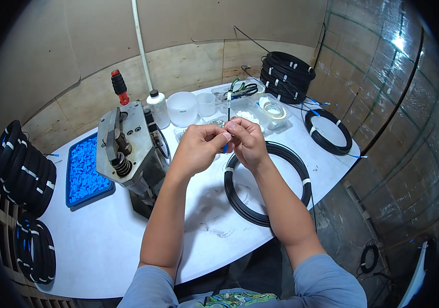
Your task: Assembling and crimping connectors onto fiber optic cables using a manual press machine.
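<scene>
My left hand (200, 148) and my right hand (247, 139) meet over the middle of the table, fingertips pinched together. A thin black cable (228, 112) with a white band stands up from between the fingers. Just below the fingertips a small blue piece (225, 148) shows; most of it is hidden, and its joint with the cable cannot be seen. Beneath my right forearm lies a coil of black cable (306, 192), bound with white ties.
Left of my hands stands a metal press (134, 131), beside a blue tray (92, 201) of small blue parts. A bottle (158, 110), plastic tubs (182, 108), scissors (245, 91) and a tape roll (272, 107) stand behind. Stacked cable coils (287, 77) and a single coil (328, 132) lie right.
</scene>
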Tool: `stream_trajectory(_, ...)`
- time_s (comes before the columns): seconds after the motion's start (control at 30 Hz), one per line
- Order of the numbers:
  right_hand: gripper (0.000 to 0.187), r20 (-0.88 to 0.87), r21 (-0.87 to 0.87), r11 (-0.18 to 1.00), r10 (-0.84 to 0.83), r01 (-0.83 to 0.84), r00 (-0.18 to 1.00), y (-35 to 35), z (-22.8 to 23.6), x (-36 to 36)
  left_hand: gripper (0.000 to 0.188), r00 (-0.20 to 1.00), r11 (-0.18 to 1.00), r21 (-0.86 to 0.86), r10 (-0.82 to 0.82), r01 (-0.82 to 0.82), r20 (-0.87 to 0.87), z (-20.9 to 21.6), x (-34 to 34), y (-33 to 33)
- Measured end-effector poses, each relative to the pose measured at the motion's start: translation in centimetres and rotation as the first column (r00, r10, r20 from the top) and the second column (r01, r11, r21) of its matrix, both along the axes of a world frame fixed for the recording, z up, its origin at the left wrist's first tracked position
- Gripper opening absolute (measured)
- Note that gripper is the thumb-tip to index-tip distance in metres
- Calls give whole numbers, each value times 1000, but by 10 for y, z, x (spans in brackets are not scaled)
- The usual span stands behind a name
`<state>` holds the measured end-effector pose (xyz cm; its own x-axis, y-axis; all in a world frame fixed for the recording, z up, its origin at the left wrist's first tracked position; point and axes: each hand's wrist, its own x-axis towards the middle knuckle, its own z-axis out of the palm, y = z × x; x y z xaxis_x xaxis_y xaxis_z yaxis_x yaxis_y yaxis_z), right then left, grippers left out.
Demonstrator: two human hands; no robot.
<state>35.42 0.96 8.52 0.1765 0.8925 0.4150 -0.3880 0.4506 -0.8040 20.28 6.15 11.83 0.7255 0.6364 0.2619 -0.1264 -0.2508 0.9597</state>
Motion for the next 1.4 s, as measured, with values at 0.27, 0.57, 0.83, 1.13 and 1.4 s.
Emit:
stream_trajectory(0.27, 18, 144, 52, 987, -157, 151, 977, -4, 3, -4, 17, 998, 996, -73, -50, 52, 33, 4, -3, -2)
stream_trajectory(0.57, 16, 125, 108, 977, -198, 185, 972, -2, 1, -8, 18, 1000, 1000, 20, 7, -7, -2, 1, -2, 1)
stream_trajectory(0.83, 16, 136, 97, 975, -214, 202, 967, -2, 1, -7, 18, 999, 999, 30, 33, -32, -24, 1, -2, -1)
stream_trajectory(1.13, 17, 142, 101, 973, -220, 207, 965, -2, 1, -6, 18, 999, 998, 51, 41, -40, -14, 0, 0, 1)
stream_trajectory(1.4, 17, 140, 106, 976, -203, 189, 969, -2, 2, -8, 19, 996, 997, 27, 70, -71, 49, -10, 3, 4)
